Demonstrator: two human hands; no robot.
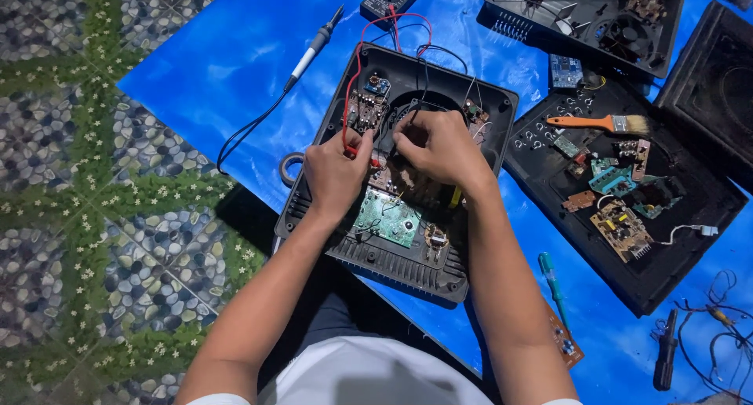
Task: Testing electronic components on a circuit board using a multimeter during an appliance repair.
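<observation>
Opened black plastic appliance housing [396,185] lies between both wrists, long axis running away from the body; left hand [336,173] pinches red probe [354,148], right hand [441,147] fingertips pressed onto the boards.

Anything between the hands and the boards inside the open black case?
Nothing visible. Left hand holds the red probe on the boards; right hand is down inside the case too. Red and black leads loop over the far rim, behind both hands.
</observation>
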